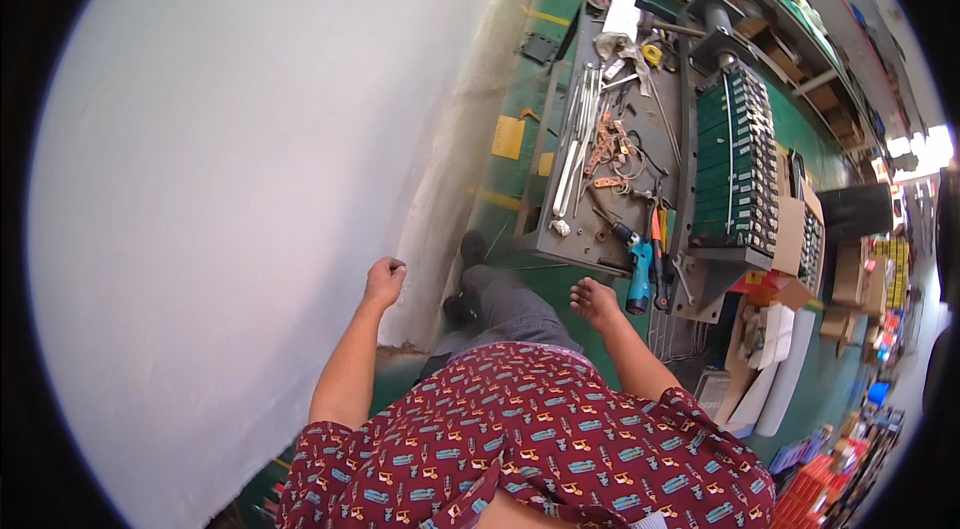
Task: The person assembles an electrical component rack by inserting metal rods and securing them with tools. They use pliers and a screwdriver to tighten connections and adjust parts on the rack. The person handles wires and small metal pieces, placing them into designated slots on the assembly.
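My left hand [384, 281] is curled into a loose fist beside a tall white wall [250, 179], with nothing in it. My right hand [596, 303] hangs with fingers loosely apart and holds nothing. It is close to the near edge of a grey workbench [560, 254]. On that edge lies a teal cordless drill [638, 279], the nearest thing to my right hand. Below me I see my red patterned shirt [540, 439], grey trousers and dark shoes.
The bench carries metal rods [578, 139], copper pieces, pliers and screwdrivers [658, 229]. A green rack of small drawers [735, 159] stands to its right. Cardboard boxes [800, 229], white boards and red crates fill the right side. The floor [510, 199] is green with yellow marks.
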